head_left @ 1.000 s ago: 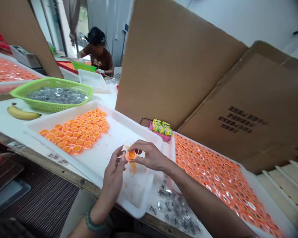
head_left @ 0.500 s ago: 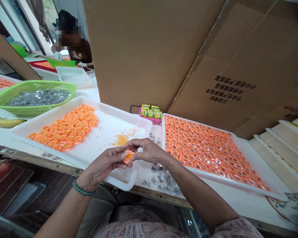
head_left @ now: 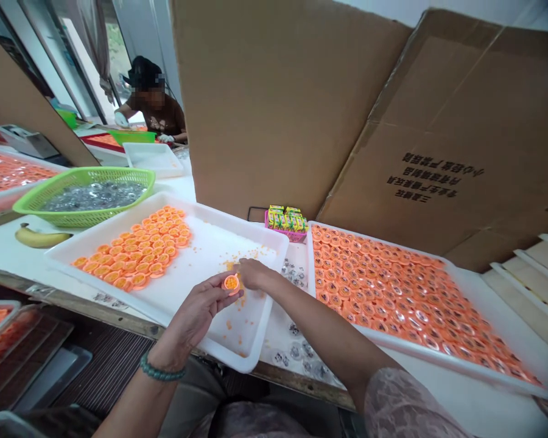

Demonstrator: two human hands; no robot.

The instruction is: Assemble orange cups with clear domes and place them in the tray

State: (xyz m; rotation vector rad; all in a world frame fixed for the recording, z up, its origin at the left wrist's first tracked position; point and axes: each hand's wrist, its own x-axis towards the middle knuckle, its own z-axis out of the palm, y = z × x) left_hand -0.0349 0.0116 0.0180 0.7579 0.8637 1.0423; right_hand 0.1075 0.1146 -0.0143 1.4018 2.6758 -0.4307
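Observation:
In my left hand [head_left: 205,301], thumb and fingers pinch the edge of a small round orange cup [head_left: 231,284]. Tiny yellow-orange pieces lie inside the cup, which tilts towards me. My right hand [head_left: 256,274] is just beyond it, low over scattered yellow-orange bits [head_left: 254,252], its fingers curled downward. Those fingertips are partly hidden, and I cannot make out anything between them. Both hands are above the right part of a white tray [head_left: 201,342]. A cluster of similar filled orange cups [head_left: 139,249] covers the tray's left part.
Rightward, another tray [head_left: 393,340] holds many orange discs under clear covers. Clear domes [head_left: 301,353] lie between the trays. Behind stand cardboard sheets [head_left: 274,121] and a pink basket [head_left: 296,236]. A green basket [head_left: 98,217], a banana [head_left: 43,237] and a co-worker [head_left: 158,115] are leftward.
Both hands were together at the orange cup. My right hand has let go and moved to the loose bits just beyond, while my left hand keeps the cup. The view has shifted.

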